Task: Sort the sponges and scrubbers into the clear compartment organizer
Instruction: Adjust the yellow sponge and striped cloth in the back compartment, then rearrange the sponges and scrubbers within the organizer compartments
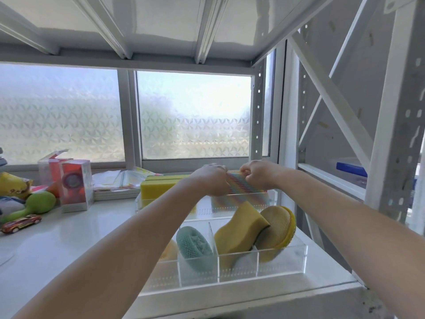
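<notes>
Two bare forearms stretch forward from the bottom corners of the frame and converge over the far end of a clear compartment organizer on a white shelf. The left hand and right hand are both curled into fists, knuckles up, close together but not touching, each clamped on the top edge of a rainbow mesh scrubber held upright between them, above the organizer's rear section.

In the nearest row of compartments, a teal netted scrubber stands on edge against a divider. In the next compartment to the right a yellow contoured sponge leans tilted, a dark layer along its underside. Just beside it a round tan pad with a yellow rim tilts against the right wall. A pale yellow item shows dimly behind the left forearm; what it is cannot be told.

Farther back, rectangular yellow sponges stand packed together at the organizer's rear left. Left of the organizer, well apart from it, lie a red toy car, a green plastic toy, a yellow packet and a clear box with a red insert. Flat packaging lies beside that box. Print on the packet and boxes is too blurred to read.

Behind everything, a patterned frosted window fills the background, and perforated white shelving uprights rise at right.
</notes>
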Available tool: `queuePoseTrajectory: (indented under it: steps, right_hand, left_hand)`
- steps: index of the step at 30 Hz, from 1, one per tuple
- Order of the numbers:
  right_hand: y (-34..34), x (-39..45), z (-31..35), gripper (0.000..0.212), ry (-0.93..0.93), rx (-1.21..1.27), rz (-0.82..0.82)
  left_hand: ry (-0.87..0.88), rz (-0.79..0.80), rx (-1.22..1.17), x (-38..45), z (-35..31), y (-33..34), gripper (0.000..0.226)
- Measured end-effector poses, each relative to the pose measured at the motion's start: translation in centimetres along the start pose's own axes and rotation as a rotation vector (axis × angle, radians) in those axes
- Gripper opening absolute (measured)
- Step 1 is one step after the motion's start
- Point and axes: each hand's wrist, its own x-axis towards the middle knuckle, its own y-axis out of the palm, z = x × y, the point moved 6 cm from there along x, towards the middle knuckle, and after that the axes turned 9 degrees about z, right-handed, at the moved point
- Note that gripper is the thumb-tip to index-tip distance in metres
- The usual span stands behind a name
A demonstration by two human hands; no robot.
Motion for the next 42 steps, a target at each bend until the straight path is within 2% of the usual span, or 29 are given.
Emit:
queuePoseTrajectory:
  steps: [6, 16, 24, 33, 37, 42]
  right_hand:
    - [1.0, 0.3, 0.0, 0.039, 0.02, -0.072, 0.025]
    - [1.2, 0.4, 0.1, 0.04, 0.022, -0.115, 0.013]
    - [-0.4, -0.7, -0.2, 0.055, 0.016, 0.004, -0.022]
    - [-2.4, -5.2, 0.3, 0.048, -0.039, 0.02, -0.068]
    - [-2.0, -8.2, 0.8, 0.048, -0.036, -0.017, -0.074]
    - [0.2, -11.5, 0.3, 0.054, 0.088, -0.07, -0.012]
  left_hand:
    - [-0.026, 0.025, 0.098, 0.0, 0.0, 0.2, 0.038]
    - [-0.028, 0.029, 0.095, -0.3, 0.0, 0.2, 0.038]
    - [0.064, 0.016, -0.015, -1.7, -0.8, -1.2, 0.06]
    - [0.209, -0.04, -0.138, -5.2, -2.9, -1.9, 0.067]
    - [0.249, -0.001, -0.216, -6.7, -3.7, -0.7, 0.07]
    - [0.243, 0.112, -0.236, -7.6, -4.2, 2.7, 0.075]
